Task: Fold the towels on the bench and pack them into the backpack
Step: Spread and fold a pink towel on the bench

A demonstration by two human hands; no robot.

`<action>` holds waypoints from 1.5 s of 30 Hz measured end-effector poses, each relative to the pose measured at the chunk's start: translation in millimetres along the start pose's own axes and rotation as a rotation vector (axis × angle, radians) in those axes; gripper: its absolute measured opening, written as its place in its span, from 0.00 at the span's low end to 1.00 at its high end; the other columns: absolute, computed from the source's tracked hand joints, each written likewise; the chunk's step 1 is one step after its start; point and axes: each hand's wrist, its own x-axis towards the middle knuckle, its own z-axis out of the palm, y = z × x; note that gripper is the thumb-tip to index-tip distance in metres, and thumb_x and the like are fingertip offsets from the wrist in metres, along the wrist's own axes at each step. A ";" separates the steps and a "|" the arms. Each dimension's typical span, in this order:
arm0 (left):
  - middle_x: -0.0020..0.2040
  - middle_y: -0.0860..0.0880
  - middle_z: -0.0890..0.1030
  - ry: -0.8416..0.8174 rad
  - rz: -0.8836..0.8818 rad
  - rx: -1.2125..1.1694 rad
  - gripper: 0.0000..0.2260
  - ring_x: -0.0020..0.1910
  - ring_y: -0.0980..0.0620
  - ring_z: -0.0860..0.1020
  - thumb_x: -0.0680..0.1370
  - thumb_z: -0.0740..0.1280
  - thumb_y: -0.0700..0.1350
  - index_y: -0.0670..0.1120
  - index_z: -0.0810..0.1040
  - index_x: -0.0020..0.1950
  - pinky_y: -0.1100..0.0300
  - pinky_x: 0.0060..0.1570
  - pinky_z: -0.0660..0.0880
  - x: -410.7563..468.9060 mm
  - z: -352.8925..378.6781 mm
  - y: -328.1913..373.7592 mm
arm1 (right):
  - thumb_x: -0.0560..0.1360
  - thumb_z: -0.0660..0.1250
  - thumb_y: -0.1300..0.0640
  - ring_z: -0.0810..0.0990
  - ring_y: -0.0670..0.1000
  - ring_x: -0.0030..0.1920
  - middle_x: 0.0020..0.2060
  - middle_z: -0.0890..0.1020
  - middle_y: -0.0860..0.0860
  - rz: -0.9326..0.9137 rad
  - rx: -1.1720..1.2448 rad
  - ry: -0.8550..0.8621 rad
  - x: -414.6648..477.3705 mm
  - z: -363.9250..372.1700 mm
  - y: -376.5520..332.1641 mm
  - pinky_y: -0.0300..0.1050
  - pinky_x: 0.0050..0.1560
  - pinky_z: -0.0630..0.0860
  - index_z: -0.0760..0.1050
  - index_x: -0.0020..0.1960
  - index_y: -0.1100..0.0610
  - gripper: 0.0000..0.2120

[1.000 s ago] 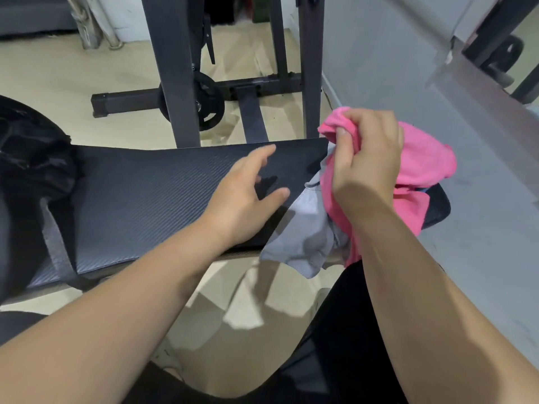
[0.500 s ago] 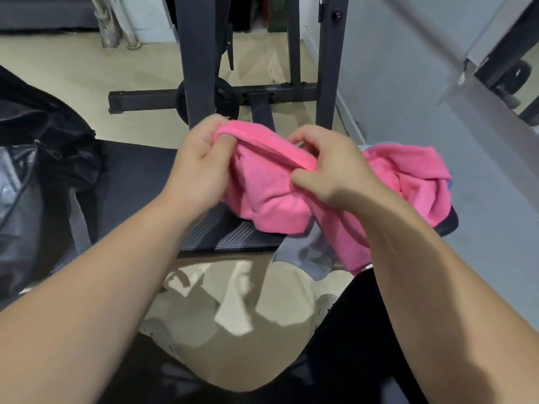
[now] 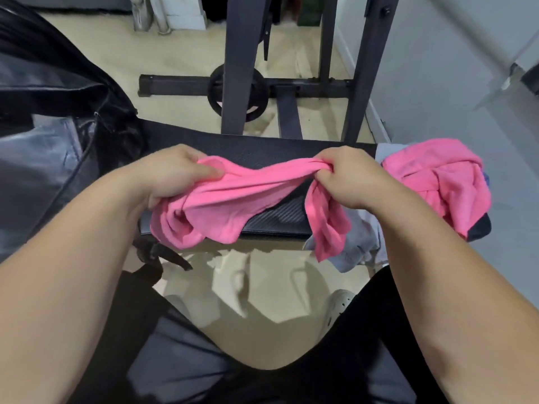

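Left grip (image 3: 175, 177): at centre left of the frame; fingers are curled round one bunched end of the towel, with the thumb pressed on top.
Right grip (image 3: 350, 177): at centre right; the other end is pinched in curled fingers. The two grips are held apart, seemingly so that the cloth is drawn out and an edge can be found.
Towel (image 3: 233, 199): pink, stretched between both grips just above the front of the surface. Slack parts are draped over the near edge. It is neither flat nor folded yet.
Surface (image 3: 262, 151): a black padded bench across the middle. A bare stretch lies under the towel, probably kept for folding.
Grey towel (image 3: 360, 252): hung off the near edge below the right grip, unfolded.
Second towel (image 3: 437, 185): pink, heaped at the right end, set apart from the work.
Backpack (image 3: 58, 141): black, at upper left against the surface's left end, seemingly open and within short reach for packing. No towel is seen inside.
Rack (image 3: 236, 68): dark uprights behind the surface, top centre.
Stage: judged early.
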 end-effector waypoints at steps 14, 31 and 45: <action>0.35 0.44 0.76 0.315 0.030 0.042 0.24 0.34 0.48 0.73 0.74 0.68 0.58 0.34 0.77 0.44 0.52 0.39 0.71 13.9 -4.1 -46.6 | 0.79 0.66 0.41 0.71 0.52 0.34 0.30 0.72 0.50 -0.099 0.044 -0.248 -6.1 22.1 8.1 0.50 0.37 0.67 0.70 0.33 0.56 0.23; 0.37 0.44 0.74 0.650 0.027 0.711 0.20 0.40 0.41 0.71 0.81 0.62 0.56 0.44 0.70 0.35 0.51 0.38 0.68 54.7 11.5 -71.8 | 0.74 0.74 0.46 0.76 0.57 0.40 0.32 0.76 0.49 0.131 0.016 0.112 43.1 36.6 77.0 0.47 0.38 0.67 0.71 0.35 0.55 0.18; 0.52 0.38 0.80 0.550 0.010 0.931 0.19 0.50 0.34 0.78 0.83 0.55 0.58 0.45 0.73 0.44 0.47 0.44 0.72 143.7 -7.9 -47.9 | 0.80 0.66 0.45 0.75 0.60 0.42 0.38 0.76 0.53 0.041 -0.241 0.073 144.7 33.1 99.9 0.47 0.38 0.66 0.73 0.43 0.56 0.15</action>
